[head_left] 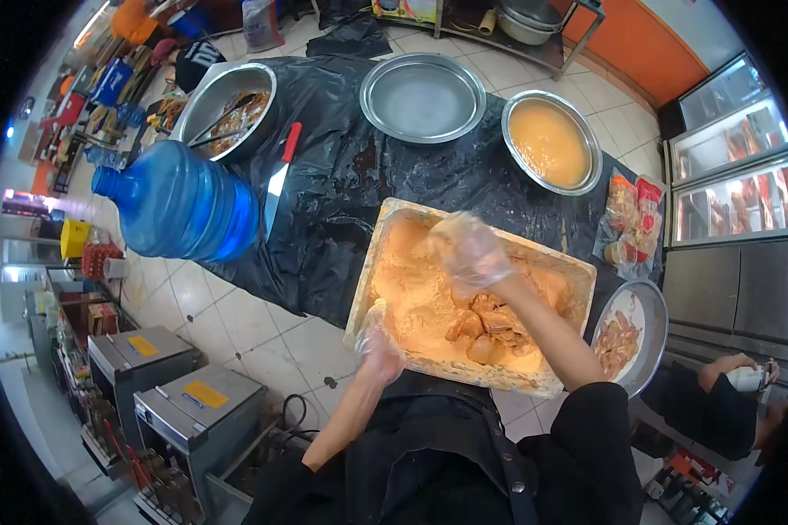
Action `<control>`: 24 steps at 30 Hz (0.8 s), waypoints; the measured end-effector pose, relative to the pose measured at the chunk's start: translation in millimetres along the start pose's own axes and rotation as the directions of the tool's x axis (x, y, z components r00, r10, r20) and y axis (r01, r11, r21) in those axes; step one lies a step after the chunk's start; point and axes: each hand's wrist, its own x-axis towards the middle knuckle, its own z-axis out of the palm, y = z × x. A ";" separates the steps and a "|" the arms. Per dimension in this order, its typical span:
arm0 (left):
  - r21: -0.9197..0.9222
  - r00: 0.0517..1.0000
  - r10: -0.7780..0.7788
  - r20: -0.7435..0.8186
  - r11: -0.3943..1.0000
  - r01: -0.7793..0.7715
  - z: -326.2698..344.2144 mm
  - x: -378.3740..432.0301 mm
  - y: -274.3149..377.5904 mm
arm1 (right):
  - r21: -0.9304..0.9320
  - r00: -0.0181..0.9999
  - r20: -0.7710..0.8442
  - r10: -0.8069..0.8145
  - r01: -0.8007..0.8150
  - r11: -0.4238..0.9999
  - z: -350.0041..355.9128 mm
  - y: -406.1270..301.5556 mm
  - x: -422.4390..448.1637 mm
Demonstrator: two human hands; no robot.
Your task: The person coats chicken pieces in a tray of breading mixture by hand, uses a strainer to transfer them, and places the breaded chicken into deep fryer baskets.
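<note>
A pale rectangular plastic tub [574,315] of orange-tinted breading flour [407,275] stands in front of me. Several pieces of raw marinated meat [489,328] lie in the flour toward the near right. My left hand [379,344], in a clear plastic glove, grips the tub's left rim, its fingertips dusted with flour. Over the far middle of the tub is my right hand [469,252], also gloved and blurred by motion. Flour coats its fingers, and whether they hold anything cannot be made out.
Black plastic sheeting [328,177] covers the table. On it are a blue water jug [177,203], a red-handled knife [282,174], a steel bowl of scraps [230,108], a basin [423,95], a bowl of orange liquid [548,141] and packets [634,216]. A meat bowl [620,341] sits right; another person's arm [709,394] is nearby.
</note>
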 end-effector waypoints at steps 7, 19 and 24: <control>0.031 0.988 0.014 -0.151 0.999 -0.009 -37.9 60.9 -25.7 | 0.021 0.894 0.420 0.155 -0.180 0.983 167.1 50.9 -6.2; 0.096 0.870 0.161 -0.466 0.987 -0.131 -17.9 73.9 -22.2 | 0.048 0.897 0.401 0.188 -0.226 0.973 147.1 35.9 6.1; 0.102 0.896 0.122 -0.426 0.991 -0.086 -0.6 93.1 -26.7 | 0.096 0.874 0.468 0.133 -0.200 0.975 141.6 45.4 -8.3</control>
